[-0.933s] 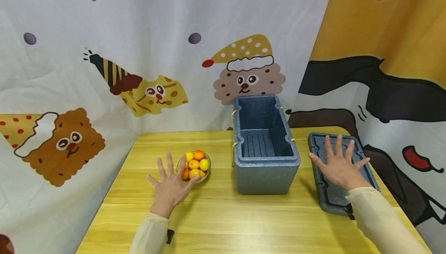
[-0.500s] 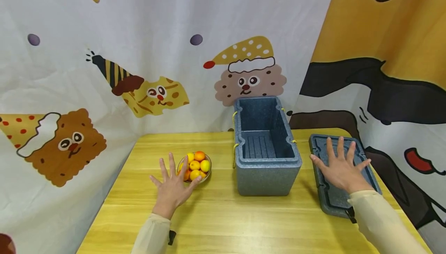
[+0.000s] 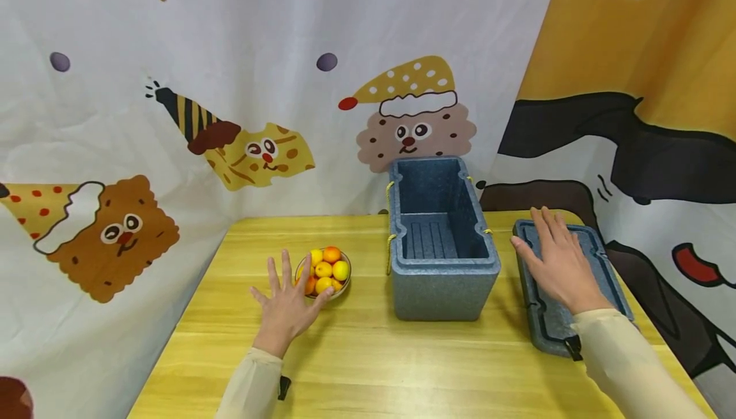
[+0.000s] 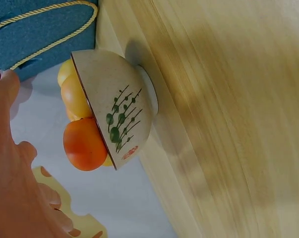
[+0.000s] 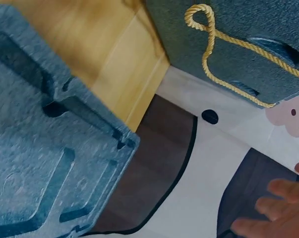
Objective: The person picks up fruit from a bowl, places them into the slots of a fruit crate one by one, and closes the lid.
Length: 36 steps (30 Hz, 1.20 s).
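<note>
The grey rectangular foam-like lid [image 5: 40, 129] looks rough, matt; the round cream ceramic bowl [image 4: 122, 106], smooth; the flat yellow wooden table [image 3: 368, 368], glossy.

Cream bowl [image 4: 132, 79] standing upright toward the table's [image 3: 351, 371] left edge, heaped with orange-and-yellow fruit [image 3: 323, 269]; grey lid [image 3: 550, 322] lying grooved face up near the right edge.

Wood-grain table [image 3: 368, 368]; on it bowl [image 4: 120, 106], box [image 3: 443, 296], lid [image 3: 554, 326]
</note>
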{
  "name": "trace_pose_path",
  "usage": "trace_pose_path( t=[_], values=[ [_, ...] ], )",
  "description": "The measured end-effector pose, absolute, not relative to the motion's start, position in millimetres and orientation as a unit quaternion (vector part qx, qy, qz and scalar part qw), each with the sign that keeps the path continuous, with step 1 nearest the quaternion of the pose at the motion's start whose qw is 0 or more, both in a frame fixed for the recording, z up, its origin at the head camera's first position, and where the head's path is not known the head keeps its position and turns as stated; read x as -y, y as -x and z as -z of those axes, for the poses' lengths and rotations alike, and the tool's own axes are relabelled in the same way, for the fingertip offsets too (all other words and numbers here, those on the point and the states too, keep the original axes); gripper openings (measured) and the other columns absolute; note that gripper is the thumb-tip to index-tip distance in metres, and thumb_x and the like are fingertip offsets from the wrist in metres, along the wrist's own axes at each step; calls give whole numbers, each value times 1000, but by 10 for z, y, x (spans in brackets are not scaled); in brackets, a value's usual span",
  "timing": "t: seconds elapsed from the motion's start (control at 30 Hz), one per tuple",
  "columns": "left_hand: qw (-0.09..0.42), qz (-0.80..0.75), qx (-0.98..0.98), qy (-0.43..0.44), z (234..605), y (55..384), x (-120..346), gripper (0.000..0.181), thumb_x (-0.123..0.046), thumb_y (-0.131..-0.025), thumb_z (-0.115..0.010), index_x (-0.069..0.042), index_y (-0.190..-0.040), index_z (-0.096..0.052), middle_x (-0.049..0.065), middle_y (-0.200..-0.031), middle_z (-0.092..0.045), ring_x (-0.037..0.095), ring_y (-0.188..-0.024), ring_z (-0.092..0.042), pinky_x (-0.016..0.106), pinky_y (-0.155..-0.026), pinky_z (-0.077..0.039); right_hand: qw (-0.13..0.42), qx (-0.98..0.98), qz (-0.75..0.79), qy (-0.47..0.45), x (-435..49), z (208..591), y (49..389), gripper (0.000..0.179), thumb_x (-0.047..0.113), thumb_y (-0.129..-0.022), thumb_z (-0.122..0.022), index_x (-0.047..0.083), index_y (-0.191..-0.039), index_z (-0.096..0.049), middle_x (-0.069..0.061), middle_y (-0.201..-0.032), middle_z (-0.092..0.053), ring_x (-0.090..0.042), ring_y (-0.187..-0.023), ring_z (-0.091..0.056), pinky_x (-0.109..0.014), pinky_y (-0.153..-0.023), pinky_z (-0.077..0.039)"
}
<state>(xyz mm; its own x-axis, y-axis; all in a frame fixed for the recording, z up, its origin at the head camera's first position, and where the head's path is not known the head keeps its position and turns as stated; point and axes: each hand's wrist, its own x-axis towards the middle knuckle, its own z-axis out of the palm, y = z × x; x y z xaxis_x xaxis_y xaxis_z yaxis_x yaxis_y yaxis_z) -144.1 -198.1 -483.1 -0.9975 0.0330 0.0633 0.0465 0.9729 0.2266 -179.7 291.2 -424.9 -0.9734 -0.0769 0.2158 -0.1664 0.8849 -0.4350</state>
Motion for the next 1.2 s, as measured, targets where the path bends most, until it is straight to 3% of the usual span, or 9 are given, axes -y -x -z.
trace_pose_path(
  t=[0.2, 0.37, 0.5, 0.73, 0.87, 1.0, 1.2],
  values=[
    [49, 129, 990, 30, 4820, 1479, 1988, 90, -75, -92, -36, -19, -160, -15, 20, -161, 5, 43, -145, 8, 78, -102, -3, 123, 931, -331, -91, -2781, 4152, 1822, 66, 43, -104, -47, 22, -159, -18, -11, -162, -15, -46, -141, -19, -73, -102, -20],
    [80, 171, 981, 39, 4819, 1509, 2008, 93, -70, -92, -44, -9, -158, -19, 23, -161, -3, 38, -147, 0, 61, -114, -8, 132, 892, -415, -120, -2632, 4091, 1910, 57, 35, -102, -54, 26, -154, -33, -3, -159, -26, -35, -141, -28, -62, -106, -29],
    [98, 198, 974, 46, 4820, 1514, 2015, 93, -66, -93, -49, -1, -154, -24, 22, -159, -14, 34, -147, -6, 58, -115, -11, 110, 865, -470, -139, -2519, 4060, 1973, 54, 29, -101, -57, 25, -152, -38, 3, -157, -29, -28, -140, -31, -55, -109, -31],
    [116, 227, 965, 59, 4832, 1543, 2024, 83, -58, -95, -54, -2, -152, -30, 17, -158, -21, 33, -146, -14, 65, -112, -8, 69, 841, -518, -140, -2426, 4075, 2049, 60, 30, -100, -60, 23, -154, -34, -2, -156, -33, -29, -140, -32, -53, -110, -30],
    [127, 273, 951, 65, 4844, 1570, 2040, 80, -50, -95, -60, 0, -151, -32, 19, -157, -24, 35, -144, -19, 59, -113, -17, 48, 836, -529, -138, -2414, 4112, 2104, 60, 33, -100, -59, 24, -154, -34, 2, -157, -30, -26, -143, -29, -52, -111, -29],
    [116, 322, 938, 57, 4877, 1596, 2068, 82, -47, -95, -62, 1, -152, -28, 17, -157, -24, 35, -143, -21, 55, -112, -26, 30, 828, -540, -150, -2396, 4145, 2153, 61, 30, -101, -58, 17, -155, -33, -2, -160, -23, -30, -144, -24, -56, -110, -28],
    [92, 365, 925, 45, 4939, 1635, 2119, 85, -51, -94, -61, -1, -153, -26, 17, -157, -24, 35, -143, -21, 57, -111, -26, 22, 831, -536, -146, -2365, 4127, 2175, 57, 25, -103, -55, 9, -154, -34, -6, -160, -22, -30, -144, -24, -53, -110, -30]
  ],
)
